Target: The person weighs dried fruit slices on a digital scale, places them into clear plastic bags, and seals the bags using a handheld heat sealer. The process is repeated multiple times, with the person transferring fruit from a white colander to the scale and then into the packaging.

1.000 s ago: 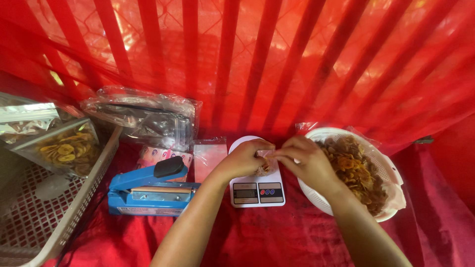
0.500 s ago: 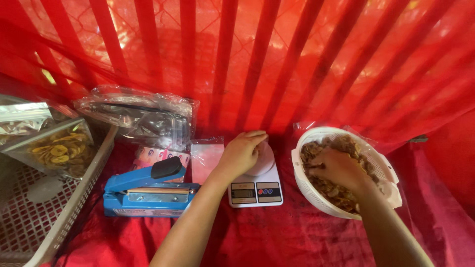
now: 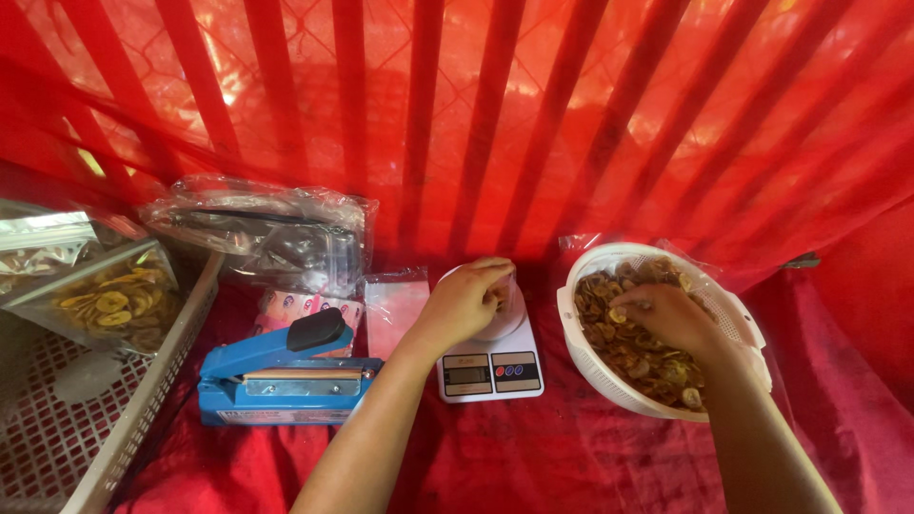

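My left hand [image 3: 468,302] rests on top of a small white kitchen scale [image 3: 491,366] and grips a clear pouch [image 3: 506,306] that stands on its platform. My right hand [image 3: 666,319] is down in a white perforated basket [image 3: 590,366] full of banana chips [image 3: 624,343], fingers curled into the chips. The basket stands just right of the scale on the red cloth.
A blue heat sealer [image 3: 286,376] lies left of the scale. Behind it are a stack of clear bags [image 3: 271,233] and small flat pouches [image 3: 395,305]. A grey crate [image 3: 86,419] at far left holds filled chip packs [image 3: 109,305]. Red netting hangs behind.
My right hand left the pouch on the scale and moved right into the basket of chips. My left hand stayed on the pouch.
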